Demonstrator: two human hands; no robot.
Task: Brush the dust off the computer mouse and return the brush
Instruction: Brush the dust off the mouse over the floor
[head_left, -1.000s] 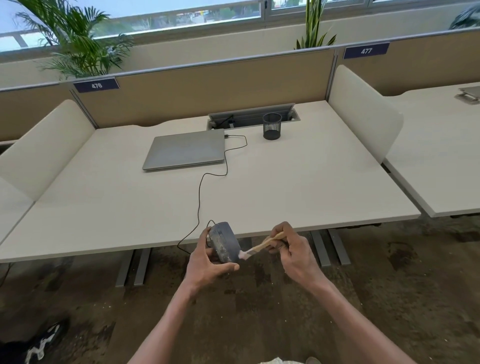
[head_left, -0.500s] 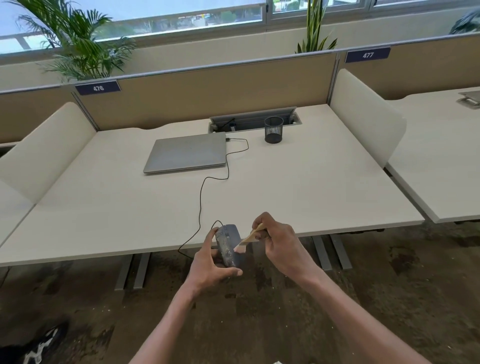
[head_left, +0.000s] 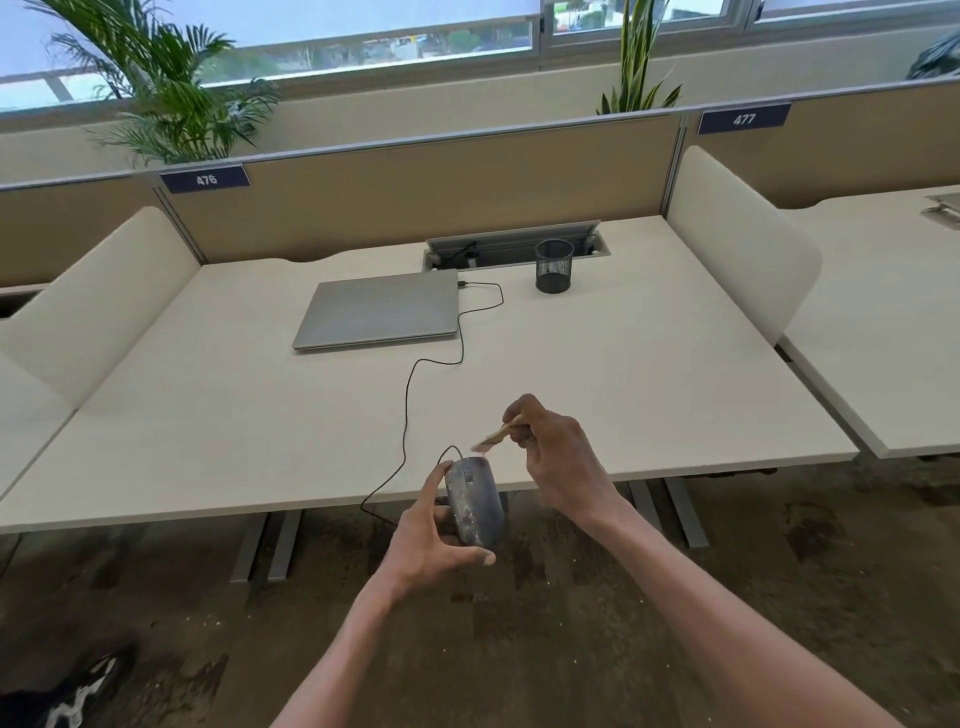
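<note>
- The computer mouse, low in mid-frame, is gripped by the left hand beyond the tabletop edge, presumably so dust falls floorward.
- The brush is pinched by the right hand, bristles at the mouse's far end.
</note>
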